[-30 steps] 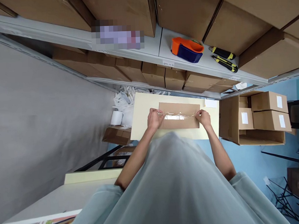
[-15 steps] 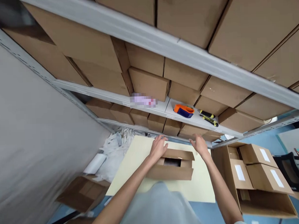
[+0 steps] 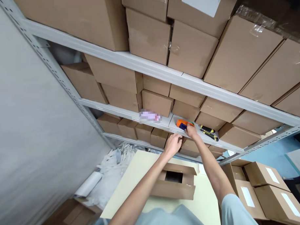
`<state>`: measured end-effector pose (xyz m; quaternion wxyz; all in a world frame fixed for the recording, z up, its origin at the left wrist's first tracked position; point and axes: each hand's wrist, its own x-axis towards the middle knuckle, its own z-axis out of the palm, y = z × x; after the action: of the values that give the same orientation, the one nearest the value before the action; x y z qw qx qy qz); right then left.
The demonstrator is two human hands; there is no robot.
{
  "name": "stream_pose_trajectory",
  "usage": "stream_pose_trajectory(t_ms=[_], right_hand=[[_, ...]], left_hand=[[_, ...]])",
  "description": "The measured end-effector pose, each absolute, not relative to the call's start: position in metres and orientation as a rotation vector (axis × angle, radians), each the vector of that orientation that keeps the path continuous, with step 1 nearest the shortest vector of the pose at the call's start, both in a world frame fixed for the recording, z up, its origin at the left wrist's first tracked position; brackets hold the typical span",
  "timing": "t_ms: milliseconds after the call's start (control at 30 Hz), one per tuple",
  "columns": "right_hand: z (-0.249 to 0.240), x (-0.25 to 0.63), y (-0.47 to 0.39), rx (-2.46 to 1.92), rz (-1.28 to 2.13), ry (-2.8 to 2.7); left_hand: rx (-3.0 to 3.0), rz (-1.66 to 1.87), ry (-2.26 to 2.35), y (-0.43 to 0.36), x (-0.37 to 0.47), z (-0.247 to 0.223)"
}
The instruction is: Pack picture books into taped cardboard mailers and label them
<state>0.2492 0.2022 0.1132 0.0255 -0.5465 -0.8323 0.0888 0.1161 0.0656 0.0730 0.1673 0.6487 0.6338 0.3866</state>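
On the middle shelf, my right hand [image 3: 190,130] has its fingers closed on the right end of an orange and dark blue object [image 3: 181,124]. My left hand [image 3: 173,144] is raised in front of the shelf edge, left of and below the right hand, its fingers apart and holding nothing. Below my hands, a cardboard box [image 3: 172,189] lies on the pale yellow tabletop [image 3: 127,179] with its long flaps spread and a dark opening between them. Two black and yellow cutters [image 3: 209,133] lie on the shelf, right of my right hand.
Cardboard boxes [image 3: 149,35] fill the shelf rack [image 3: 148,65]. A blurred lilac item [image 3: 150,116] sits on the middle shelf. White wrapping material [image 3: 105,179] is left of the table, and a large carton with labelled boxes [image 3: 278,200] stands at the right.
Both hands have moved up from beside the cardboard box toward the shelf. My right hand has taken hold of the orange and blue object. The view has tilted upward.
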Motion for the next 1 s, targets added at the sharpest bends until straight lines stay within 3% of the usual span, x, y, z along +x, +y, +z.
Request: stream_pose_trajectory(t_ms=[133,267,433,600,733,1000], right_hand=[[0.096,0.267,0.159,-1.55,0.473,-2.422],[0.073,0.278,0.067,-1.111,1.013,-1.897],[0.074,0.279,-0.033,-1.069,1.287,-1.585],[0.077,0.281,-0.07,-1.056,1.458,-1.565],[0.078,0.287,-0.081,-1.058,1.42,-1.646],[0.097,0.312,-0.083,-0.932,0.992,-2.214]], left_hand=[[1.548,1.354,1.691,0.02,0.115,0.054],[1.35,1.569,1.557,-0.034,0.126,0.055],[1.315,1.582,1.56,-0.088,0.134,0.066],[1.47,1.442,1.511,-0.118,0.124,0.069],[1.559,1.396,1.486,-0.135,0.114,0.076],[1.494,1.595,1.613,-0.15,0.076,0.13]])
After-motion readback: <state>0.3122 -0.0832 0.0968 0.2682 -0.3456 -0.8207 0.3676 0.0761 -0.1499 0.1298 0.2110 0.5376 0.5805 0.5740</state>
